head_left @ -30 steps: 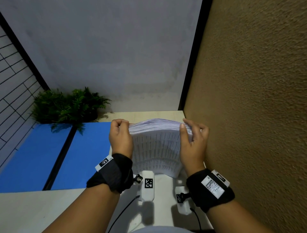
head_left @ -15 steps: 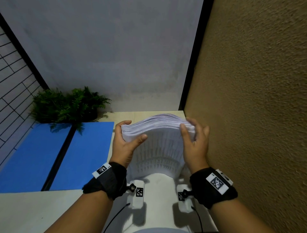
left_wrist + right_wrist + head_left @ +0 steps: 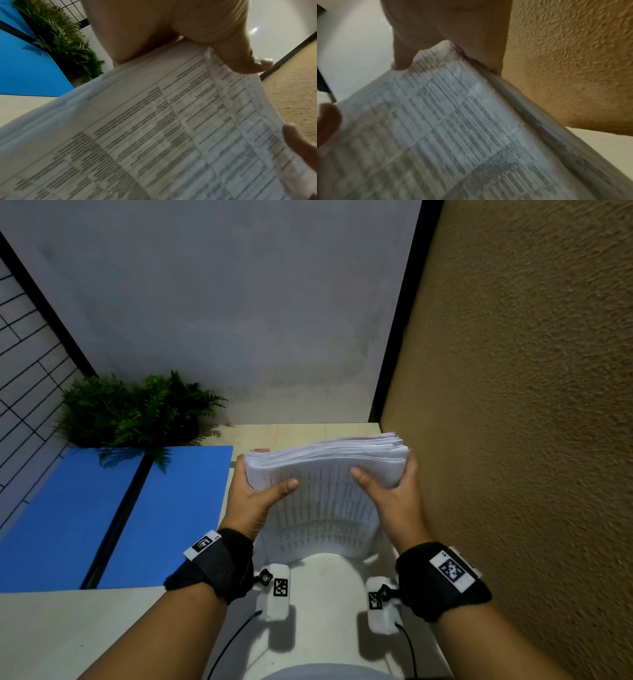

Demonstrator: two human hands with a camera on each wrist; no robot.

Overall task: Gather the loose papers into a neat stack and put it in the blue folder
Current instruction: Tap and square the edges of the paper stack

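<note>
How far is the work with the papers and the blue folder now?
Done: the papers are gathered into one thick stack. In hand: the left hand and the right hand hold it upright by its sides above the table; its top edges look uneven. Left: placing it in the open blue folder, which lies to the left.

dim, soft indoor light | wrist views motion-blurred | head view wide-angle, edges bent
</note>
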